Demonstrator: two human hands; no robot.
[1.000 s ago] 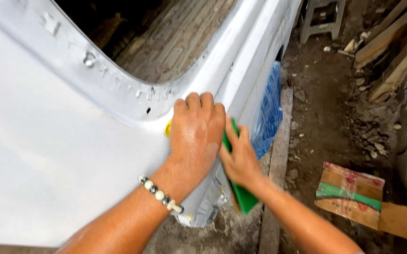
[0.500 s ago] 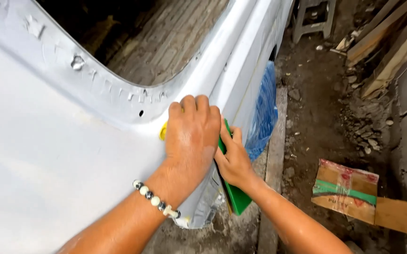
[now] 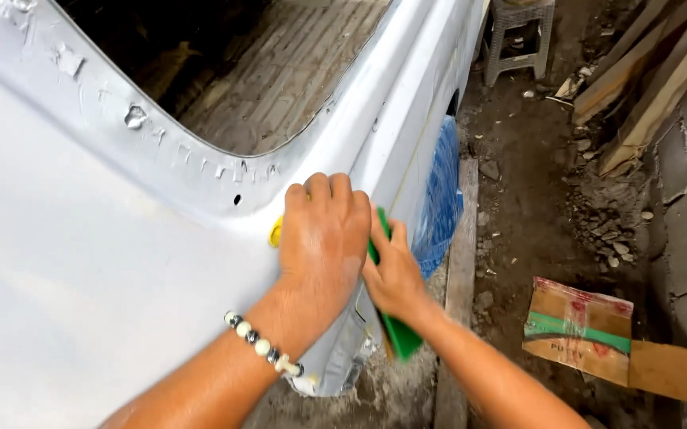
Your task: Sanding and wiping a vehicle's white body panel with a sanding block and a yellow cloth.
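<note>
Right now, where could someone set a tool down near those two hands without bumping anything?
The broad white painted body panel lies bare beside the left hand. The dirt strip between the wooden plank and the brown cardboard box is open too. It is crowded at the corner, where the right hand holds a green flat pad.

Bare dirt floor (image 3: 534,206) beside the white truck body (image 3: 81,262), torn cardboard piece (image 3: 597,338) lying flat, long wooden plank (image 3: 458,270) along the truck, scattered stones (image 3: 609,230), stacked timber (image 3: 645,71) at far right, grey plastic stool (image 3: 518,32) standing beyond.
</note>
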